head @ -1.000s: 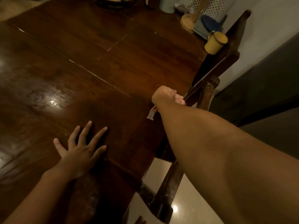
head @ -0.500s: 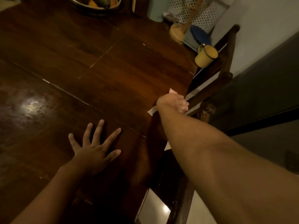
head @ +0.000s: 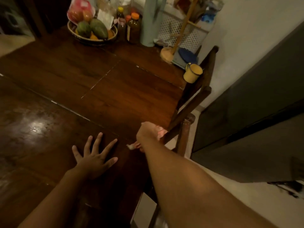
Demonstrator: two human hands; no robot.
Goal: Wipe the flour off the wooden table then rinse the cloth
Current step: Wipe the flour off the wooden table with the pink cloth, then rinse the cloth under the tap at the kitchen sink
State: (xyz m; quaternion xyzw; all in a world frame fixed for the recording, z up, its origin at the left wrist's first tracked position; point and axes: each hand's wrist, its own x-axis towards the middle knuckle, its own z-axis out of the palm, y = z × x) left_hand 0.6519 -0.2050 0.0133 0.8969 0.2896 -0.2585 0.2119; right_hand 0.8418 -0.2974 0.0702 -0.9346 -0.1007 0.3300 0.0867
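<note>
Two hands on the wooden table (head: pixel 115 96): right hand (head: pixel 147 134) grips the cloth (head: pixel 160 133) at the right edge, while left hand (head: pixel 95 156), spread flat, rests nearby to its left.

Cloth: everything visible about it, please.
The cloth is pale, whitish-pink, soft and bunched. The right hand grips it and covers most of it; only crumpled ends poke out on either side of the hand. It sits at the right edge of the wooden table, beside the chair back. Wetness cannot be judged.
</note>
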